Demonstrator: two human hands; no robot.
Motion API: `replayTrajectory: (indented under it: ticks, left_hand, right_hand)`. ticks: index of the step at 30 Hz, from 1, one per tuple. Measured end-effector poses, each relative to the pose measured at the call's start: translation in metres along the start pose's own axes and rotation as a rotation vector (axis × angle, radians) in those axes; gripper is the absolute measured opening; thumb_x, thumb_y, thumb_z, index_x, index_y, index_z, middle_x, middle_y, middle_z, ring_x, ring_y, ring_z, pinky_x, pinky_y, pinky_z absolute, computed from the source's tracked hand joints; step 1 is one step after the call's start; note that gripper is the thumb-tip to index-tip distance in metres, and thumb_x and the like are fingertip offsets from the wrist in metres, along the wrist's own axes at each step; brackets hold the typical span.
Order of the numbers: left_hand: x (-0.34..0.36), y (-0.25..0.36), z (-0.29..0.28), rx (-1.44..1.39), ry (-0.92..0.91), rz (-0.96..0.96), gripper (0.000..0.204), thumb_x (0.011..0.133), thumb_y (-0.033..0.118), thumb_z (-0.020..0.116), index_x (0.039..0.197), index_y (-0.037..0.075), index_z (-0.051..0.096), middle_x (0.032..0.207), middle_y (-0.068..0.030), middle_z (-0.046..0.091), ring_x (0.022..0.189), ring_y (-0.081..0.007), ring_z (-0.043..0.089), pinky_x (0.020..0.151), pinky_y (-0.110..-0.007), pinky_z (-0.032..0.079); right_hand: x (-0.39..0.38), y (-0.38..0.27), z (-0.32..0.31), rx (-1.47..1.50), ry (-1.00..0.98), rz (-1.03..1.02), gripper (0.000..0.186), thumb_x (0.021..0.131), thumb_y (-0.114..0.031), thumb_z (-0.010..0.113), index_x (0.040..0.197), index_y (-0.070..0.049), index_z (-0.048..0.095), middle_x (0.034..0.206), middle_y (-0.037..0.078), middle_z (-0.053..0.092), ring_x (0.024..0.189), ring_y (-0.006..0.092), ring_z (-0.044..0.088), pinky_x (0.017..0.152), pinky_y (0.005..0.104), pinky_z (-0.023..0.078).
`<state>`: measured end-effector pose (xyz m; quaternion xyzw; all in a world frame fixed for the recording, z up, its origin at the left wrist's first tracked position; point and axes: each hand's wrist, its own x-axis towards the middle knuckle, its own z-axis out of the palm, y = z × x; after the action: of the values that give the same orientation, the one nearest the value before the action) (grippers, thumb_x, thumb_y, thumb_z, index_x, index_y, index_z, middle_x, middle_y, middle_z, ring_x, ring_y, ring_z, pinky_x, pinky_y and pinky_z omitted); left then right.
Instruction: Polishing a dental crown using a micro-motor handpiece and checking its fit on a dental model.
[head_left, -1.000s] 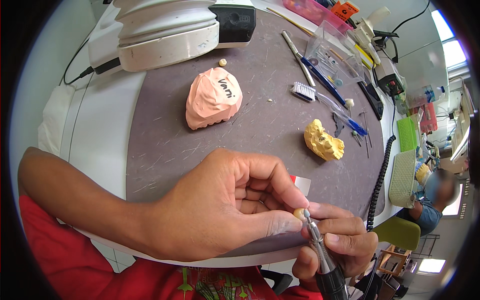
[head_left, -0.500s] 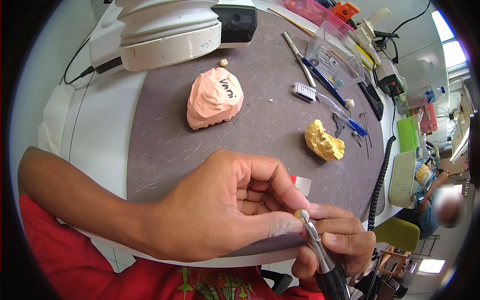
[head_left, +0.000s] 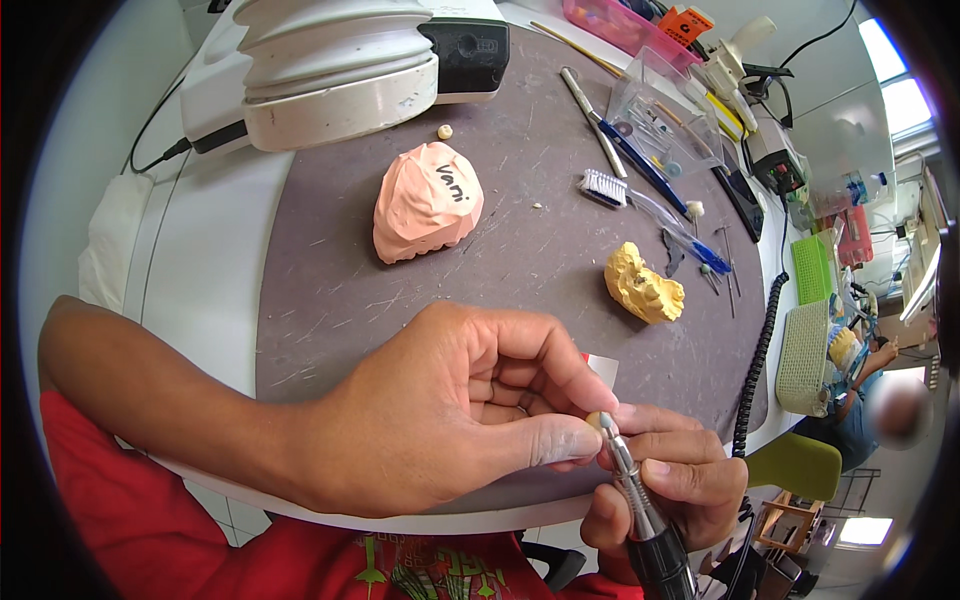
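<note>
Showing, well ahead of the left hand and off to its left, a white cloth hanging by the table's edge. Wearing a red sleeve behind that hand. Spreading a scratched grey-brown mat in front of the same hand; standing on it, farthest ahead, a ribbed white hood. Lying nearer, straight ahead of the knuckles, a pink plaster dental model, with a loose ivory tooth just beyond. Pinching a small ivory dental crown between left thumb and forefinger, curling the other fingers toward the palm and carrying pale dust on the thumb. Peeking out beyond the fingertips, a red-and-white paper. Aiming a pointed blue-grey bur right at the crown, leaving actual contact impossible to tell. Wrapping the fingers of the right hand around a metal-and-black rotary handpiece. Lying ahead of the right hand, a yellow plaster model; farther ahead, a bristle-headed toothbrush and a clear plastic box. Running to the right of that hand, a black coiled cord; standing beyond, a pale green basket. Sitting farther right, a co-worker in blue.
</note>
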<state>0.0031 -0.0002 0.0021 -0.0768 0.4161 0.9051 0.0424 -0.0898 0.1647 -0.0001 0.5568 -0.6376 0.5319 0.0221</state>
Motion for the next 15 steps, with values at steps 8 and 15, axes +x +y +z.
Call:
replayTrajectory:
  ticks: [8, 15]
  left_hand:
    - [0.005, 0.008, 0.008, -0.014, -0.066, -0.027, 0.018, 0.082, -0.002, 0.059, 0.098, -0.004, 0.053, 0.096, -0.0118, 0.06, 0.092, -0.0131, 0.059, 0.084, -0.024, 0.049]
    - [0.0, 0.005, 0.001, -0.03, -0.028, -0.026, 0.018, 0.083, -0.002, 0.057, 0.1, -0.006, 0.052, 0.096, -0.0131, 0.06, 0.092, -0.015, 0.06, 0.085, -0.026, 0.049]
  right_hand:
    - [0.003, -0.009, -0.007, -0.047, 0.048, 0.016, 0.036, 0.075, -0.016, 0.07, 0.092, -0.005, 0.04, 0.075, 0.012, 0.057, 0.08, 0.0236, 0.062, 0.074, 0.0299, 0.053]
    - [-0.001, -0.005, 0.004, -0.003, 0.092, 0.058, 0.037, 0.076, -0.019, 0.07, 0.093, -0.006, 0.039, 0.075, 0.011, 0.055, 0.077, 0.0227, 0.062, 0.07, 0.0302, 0.053]
